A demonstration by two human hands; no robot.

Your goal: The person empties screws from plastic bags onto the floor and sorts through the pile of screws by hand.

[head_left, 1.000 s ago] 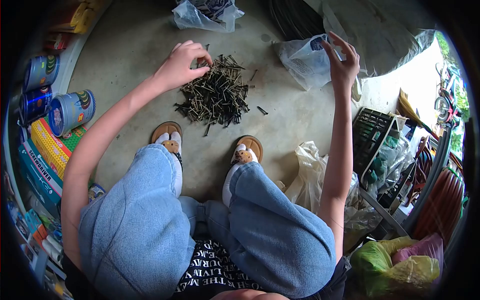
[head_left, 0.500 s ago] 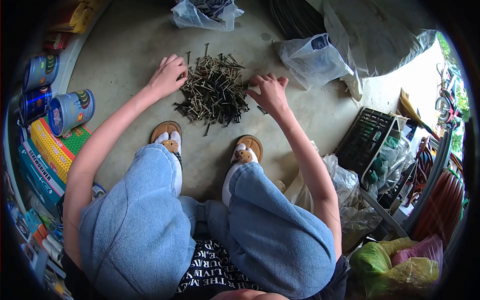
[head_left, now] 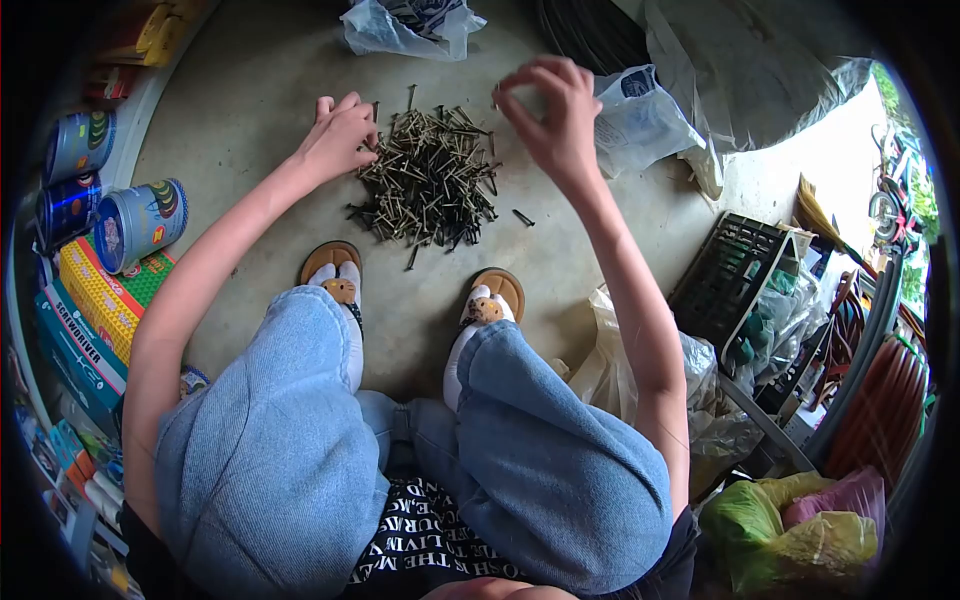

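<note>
- The pile of fasteners [head_left: 425, 180] lies on the concrete floor [head_left: 250, 130]; sharp tips could prick careless fingers.
- Left hand [head_left: 340, 138]: grip curled at the pile's edge; I cannot tell whether it pinches anything.
- Right hand [head_left: 553, 115]: thumb and forefinger bowed inward, tips blurred, contents unclear.
- A stray fastener [head_left: 523, 217] could get stepped on.
- The far plastic bag [head_left: 410, 35] is cut off above.

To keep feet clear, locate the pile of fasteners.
In the head view, the pile of fasteners lies upper centre on the floor, just right of the left hand and beyond the sandals.
</note>
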